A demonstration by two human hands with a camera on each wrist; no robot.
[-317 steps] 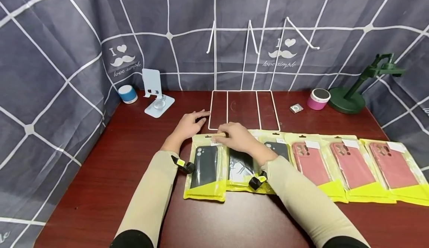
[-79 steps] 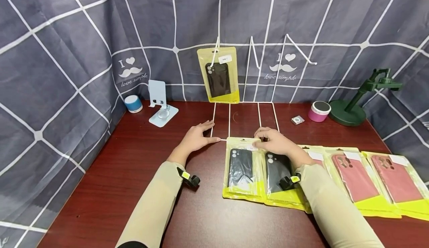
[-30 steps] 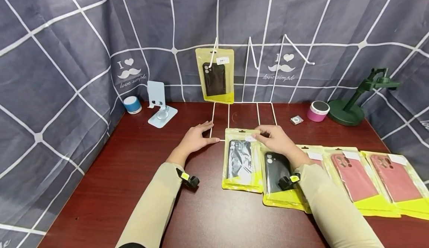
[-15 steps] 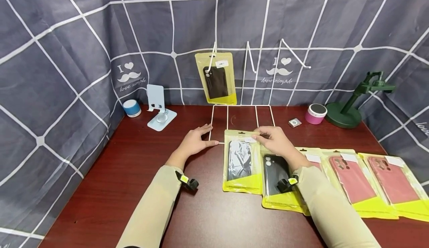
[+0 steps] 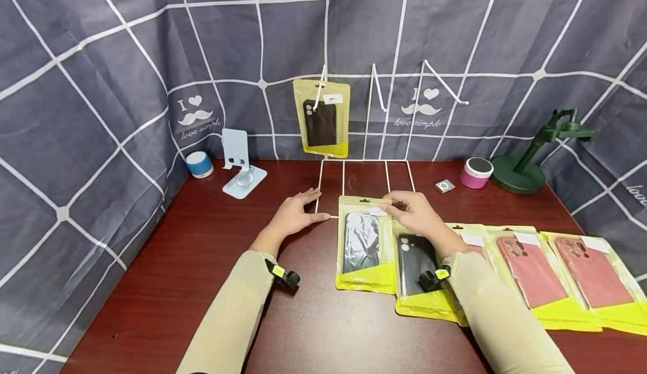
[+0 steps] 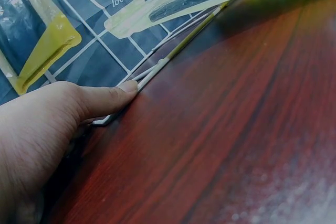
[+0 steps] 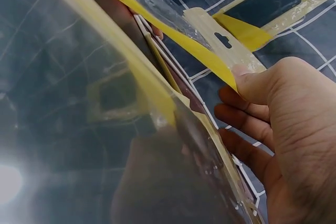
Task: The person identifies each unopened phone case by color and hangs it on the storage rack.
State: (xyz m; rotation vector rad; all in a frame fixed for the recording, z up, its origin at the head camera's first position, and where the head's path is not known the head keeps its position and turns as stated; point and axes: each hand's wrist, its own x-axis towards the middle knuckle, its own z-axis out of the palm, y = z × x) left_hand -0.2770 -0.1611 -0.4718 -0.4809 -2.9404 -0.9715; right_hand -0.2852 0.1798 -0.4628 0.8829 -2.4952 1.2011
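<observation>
My right hand [image 5: 415, 212] pinches the top right corner of a yellow-edged pouch with a dark phone case [image 5: 361, 242] in it. In the right wrist view the thumb lies on the pouch [image 7: 223, 40] near its hang hole, with the fingers beneath. The pouch is raised at its top end. My left hand [image 5: 293, 214] rests at the white wire rack [image 5: 354, 160], fingers spread along the left side of its base. In the left wrist view the thumb [image 6: 113, 98] touches the wire; the other fingers are hidden. Another pouched dark phone case [image 5: 320, 124] hangs on the rack's left hook.
To the right lie a pouched black phone case [image 5: 417, 261] and pouched pink phone cases [image 5: 536, 273]. Two bare hooks [image 5: 380, 87] stick out from the rack. Behind stand a blue speaker [image 5: 199, 165], phone stand [image 5: 237, 166], small player [image 5: 445, 186], pink speaker [image 5: 477, 173] and green stand [image 5: 523, 166].
The leftmost pouch went from the table onto the left hook, where it sways slightly. My right hand took the following pouch and drew it slightly up, away from its neighbour. The left hand stayed at the rack.
</observation>
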